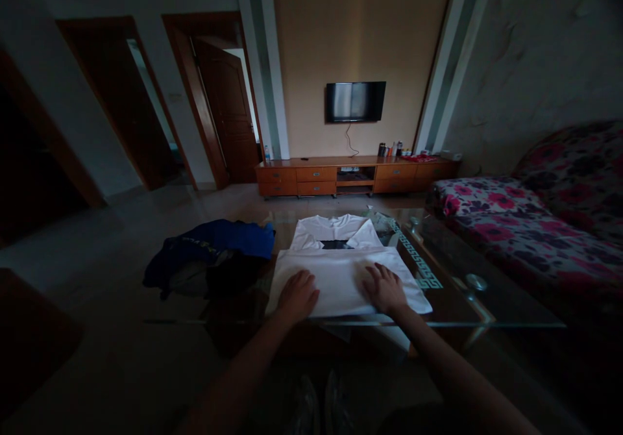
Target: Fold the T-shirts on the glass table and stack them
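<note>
A white T-shirt lies on the glass table with its lower part folded up over the middle. Its neckline and short sleeves show at the far end, and a strip of dark print peeks out above the fold. My left hand rests on the left side of the folded part, fingers stretched forward. On the right side of the same cloth lies my right hand, palm down with its fingers spread. Neither hand grips the fabric.
A heap of blue and dark clothes sits on the table's left. The glass tabletop has a front edge close to me. A flowered sofa stands to the right. Beyond are a wooden TV cabinet and a wall-mounted television.
</note>
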Available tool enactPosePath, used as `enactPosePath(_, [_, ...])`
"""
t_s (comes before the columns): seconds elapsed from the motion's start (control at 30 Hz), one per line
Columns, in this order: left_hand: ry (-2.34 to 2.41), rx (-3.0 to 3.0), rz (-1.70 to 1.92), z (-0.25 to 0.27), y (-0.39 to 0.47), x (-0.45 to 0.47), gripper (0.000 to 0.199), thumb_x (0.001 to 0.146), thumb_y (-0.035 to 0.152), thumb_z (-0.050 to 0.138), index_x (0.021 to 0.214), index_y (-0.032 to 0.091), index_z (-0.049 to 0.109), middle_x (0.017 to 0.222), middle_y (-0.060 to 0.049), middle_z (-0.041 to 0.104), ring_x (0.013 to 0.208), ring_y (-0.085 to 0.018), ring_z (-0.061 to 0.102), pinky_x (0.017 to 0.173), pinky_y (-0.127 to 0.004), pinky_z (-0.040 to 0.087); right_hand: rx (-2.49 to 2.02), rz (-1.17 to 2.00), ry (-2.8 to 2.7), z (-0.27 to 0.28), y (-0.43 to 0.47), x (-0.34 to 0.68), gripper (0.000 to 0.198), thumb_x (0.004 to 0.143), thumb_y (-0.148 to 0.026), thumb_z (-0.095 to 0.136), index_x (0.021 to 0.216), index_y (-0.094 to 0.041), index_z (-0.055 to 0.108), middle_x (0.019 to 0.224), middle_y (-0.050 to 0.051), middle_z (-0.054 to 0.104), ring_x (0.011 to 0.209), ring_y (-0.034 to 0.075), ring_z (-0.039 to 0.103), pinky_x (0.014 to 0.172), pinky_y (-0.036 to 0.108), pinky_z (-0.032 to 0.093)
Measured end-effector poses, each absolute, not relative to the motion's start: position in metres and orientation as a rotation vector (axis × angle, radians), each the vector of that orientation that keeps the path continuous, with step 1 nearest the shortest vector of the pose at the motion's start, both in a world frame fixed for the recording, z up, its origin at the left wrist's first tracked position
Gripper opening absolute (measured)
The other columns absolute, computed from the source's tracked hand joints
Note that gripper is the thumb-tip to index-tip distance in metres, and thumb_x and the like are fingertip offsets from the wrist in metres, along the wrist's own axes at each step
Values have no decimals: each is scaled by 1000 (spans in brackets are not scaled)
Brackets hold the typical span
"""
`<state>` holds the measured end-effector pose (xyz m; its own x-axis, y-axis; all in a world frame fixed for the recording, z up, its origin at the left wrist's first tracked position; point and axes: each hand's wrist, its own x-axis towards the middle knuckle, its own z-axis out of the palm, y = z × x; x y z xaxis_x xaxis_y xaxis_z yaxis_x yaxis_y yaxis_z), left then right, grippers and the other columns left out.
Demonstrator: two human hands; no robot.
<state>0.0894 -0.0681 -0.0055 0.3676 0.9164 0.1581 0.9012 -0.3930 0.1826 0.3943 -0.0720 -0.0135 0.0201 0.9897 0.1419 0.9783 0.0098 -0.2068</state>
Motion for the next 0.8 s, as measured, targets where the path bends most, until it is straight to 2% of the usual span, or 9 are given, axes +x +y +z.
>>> enactPosePath(0.1, [1748, 2517, 225, -21, -61, 87, 59, 101, 53, 42, 153, 27, 43, 166, -10, 32, 154, -34, 24, 123, -53, 20, -2174, 167, -2061, -34, -66, 401, 69, 98, -69, 31, 159, -38, 33, 169, 6, 21, 155, 37, 16, 119, 63, 15])
enactPosePath(0.17, [1743, 2516, 176, -24, -55, 77, 60, 101, 54, 39, 157, 32, 38, 168, -8, 25, 155, -34, 20, 122, -55, 20, -2204, 180, -2074, -43, -63, 416, 73, 96, -74, 28, 161, -40, 26, 171, 4, 15, 156, 36, 10, 120, 63, 11])
enactPosePath(0.23, [1720, 2533, 142, -23, -49, 72, 58, 102, 52, 38, 157, 33, 38, 168, -8, 25, 155, -34, 21, 122, -55, 21, -2223, 181, -2083, -44, -59, 423, 77, 96, -75, 27, 162, -36, 24, 171, 6, 12, 156, 35, 9, 121, 61, 10])
enactPosePath(0.33, [1736, 2562, 201, -18, -44, 88, 55, 103, 45, 37, 154, 25, 43, 165, -10, 33, 154, -32, 25, 124, -53, 20, -2269, 188, -2045, -34, -52, 397, 85, 96, -74, 28, 162, -20, 29, 169, 16, 15, 155, 38, 11, 122, 60, 8])
enactPosePath(0.4, [1681, 2624, 310, -19, -45, 110, 54, 104, 39, 34, 153, 19, 45, 163, -11, 36, 154, -28, 25, 126, -48, 20, -2165, 169, -2078, -27, -48, 361, 82, 100, -65, 24, 161, -11, 29, 169, 17, 15, 156, 33, 11, 124, 52, 9])
enactPosePath(0.47, [1584, 2672, 352, -26, -47, 132, 53, 104, 35, 32, 152, 16, 45, 163, -10, 38, 153, -25, 26, 126, -44, 21, -1955, 175, -2190, -26, -47, 325, 74, 103, -59, 20, 162, -14, 27, 169, 12, 17, 157, 27, 13, 125, 46, 9])
enactPosePath(0.6, [1591, 2633, 300, -42, -52, 147, 57, 104, 33, 28, 157, 15, 37, 165, -9, 33, 154, -24, 25, 125, -45, 23, -1864, 199, -2277, -37, -52, 290, 67, 105, -50, 15, 161, -16, 31, 169, 11, 18, 157, 25, 13, 125, 46, 8])
enactPosePath(0.8, [1634, 2621, 267, -41, -51, 112, 66, 102, 50, 34, 159, 18, 31, 168, -8, 25, 156, -25, 19, 126, -46, 19, -1970, 181, -2238, -46, -61, 339, 77, 101, -67, 19, 164, -23, 22, 171, 10, 10, 157, 28, 10, 125, 50, 7])
